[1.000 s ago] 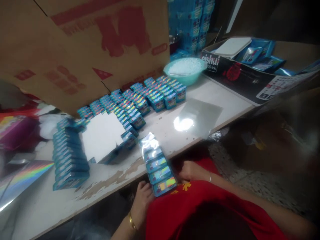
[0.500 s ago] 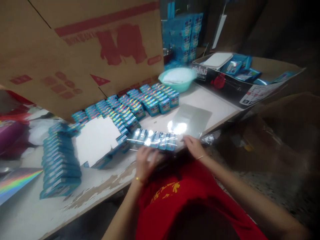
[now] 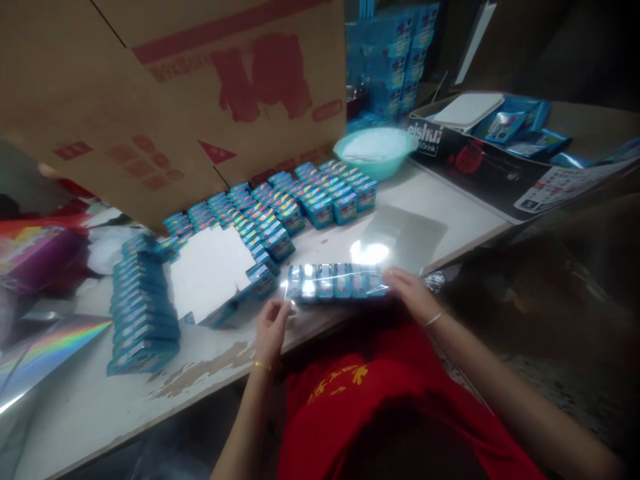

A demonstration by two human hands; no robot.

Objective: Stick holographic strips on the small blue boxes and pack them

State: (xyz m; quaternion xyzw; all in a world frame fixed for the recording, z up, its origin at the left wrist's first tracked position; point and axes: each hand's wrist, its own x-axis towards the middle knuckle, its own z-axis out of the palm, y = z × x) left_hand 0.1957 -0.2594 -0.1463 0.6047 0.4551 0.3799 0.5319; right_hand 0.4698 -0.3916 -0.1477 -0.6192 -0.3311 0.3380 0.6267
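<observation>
A clear plastic sleeve holding a row of several small blue boxes (image 3: 336, 282) lies crosswise at the table's near edge. My left hand (image 3: 273, 327) pinches the sleeve's open left end, fingers closed on the film. At the other end my right hand (image 3: 413, 292) grips the pack. Behind it, rows of loose blue boxes (image 3: 280, 203) with rainbow tops stand on the white table (image 3: 320, 240). A flat stack of clear sleeves (image 3: 403, 235) lies just beyond the pack.
A large tilted cardboard carton (image 3: 165, 93) fills the back left. A stack of blue boxes (image 3: 143, 310) and an open white carton blank (image 3: 210, 270) lie at the left. A teal bowl (image 3: 373, 150), a black printed box (image 3: 480, 160) and shiny foil sheets (image 3: 45, 347) are around.
The filled sleeve went from pointing away from me at my lap to lying crosswise on the table edge. Both hands came up and took its two ends.
</observation>
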